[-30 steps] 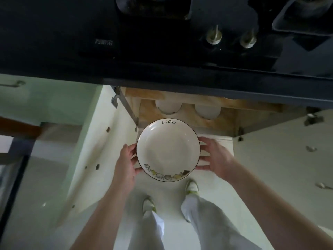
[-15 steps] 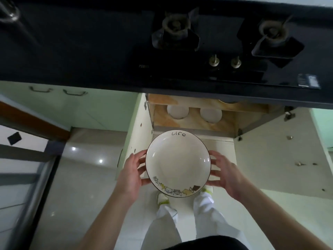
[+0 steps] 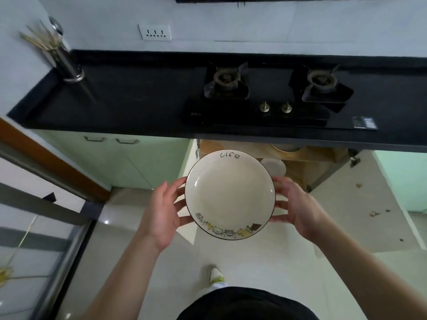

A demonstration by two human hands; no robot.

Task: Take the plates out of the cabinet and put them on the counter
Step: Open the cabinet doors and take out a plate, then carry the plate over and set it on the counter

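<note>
Since the earlier frames, plate (image 3: 230,195) has come up and away from the open cabinet (image 3: 307,158); view has risen too, so the whole black counter (image 3: 129,98) and the wall behind now show.

Plate held level in mid-air, in front of and below the counter edge, above the floor. Left hand (image 3: 161,213) grasps the left rim, fingers curled under; right hand (image 3: 298,209) grasps the right rim the same way. Nothing supports the plate from beneath.

More plates visible in the cabinet (image 3: 273,167), not yet taken.

Risks, as judged:
- Counter edge overhangs the cabinet; a lift too close in could knock the far rim against it and chip the glaze.
- Grip is fingertips on a smooth rim; a slip drops it on hard floor tile.
- Gas hob (image 3: 256,98) sits straight ahead, with raised burners and knobs. Setting down there would leave the plate rocking. Bare counter lies to the left, short of the utensil holder (image 3: 67,63).
</note>
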